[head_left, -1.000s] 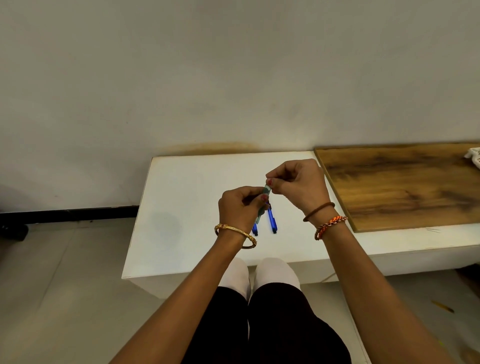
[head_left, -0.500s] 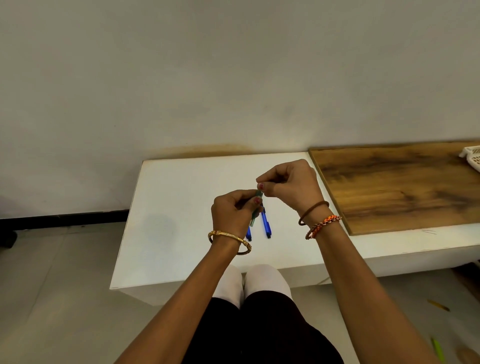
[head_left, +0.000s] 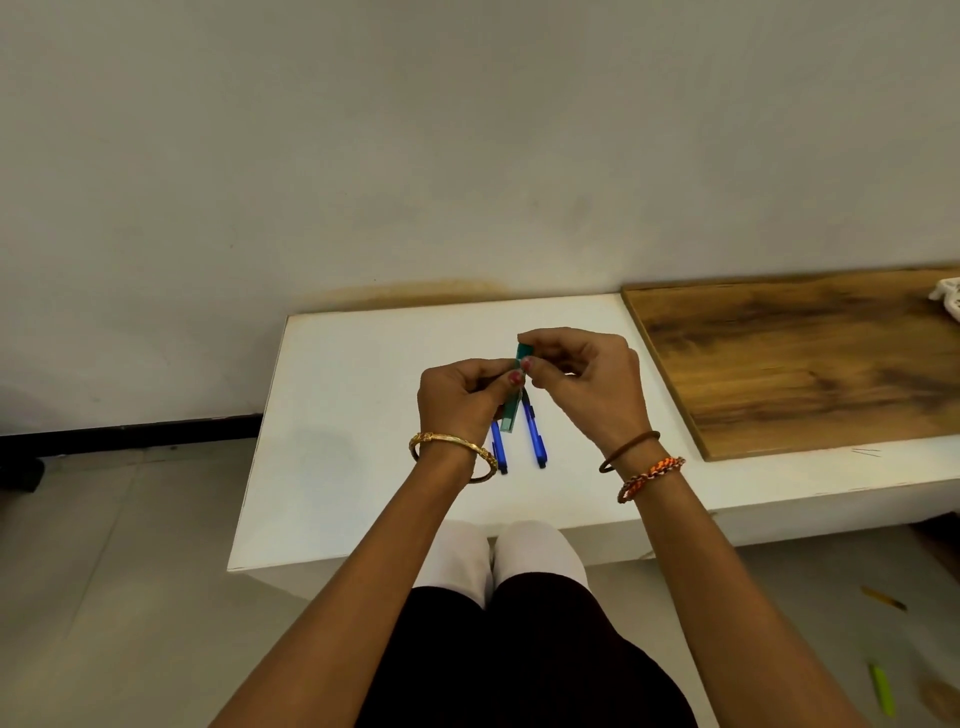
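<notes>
Above the white table (head_left: 353, 415) both hands hold one slim teal pen (head_left: 511, 413). My left hand (head_left: 462, 400) grips its lower part, fingers curled round it. My right hand (head_left: 582, 384) pinches the pen's top end between thumb and fingertips. The pen stands nearly upright, tilted a little to the right at the top. Two blue pens lie on the table under my hands: one (head_left: 535, 436) in plain sight, the other (head_left: 498, 449) half hidden behind my left wrist.
A dark wooden board (head_left: 789, 358) covers the table's right part, with a white object (head_left: 948, 301) at its far right edge. The wall rises just behind the table. My knees sit below the front edge. A green pen (head_left: 880, 688) lies on the floor at right.
The view has shifted slightly, so the table sits more to the left. My right hand's fingers have loosened and now pinch the very top of the teal pen, more of which shows.
</notes>
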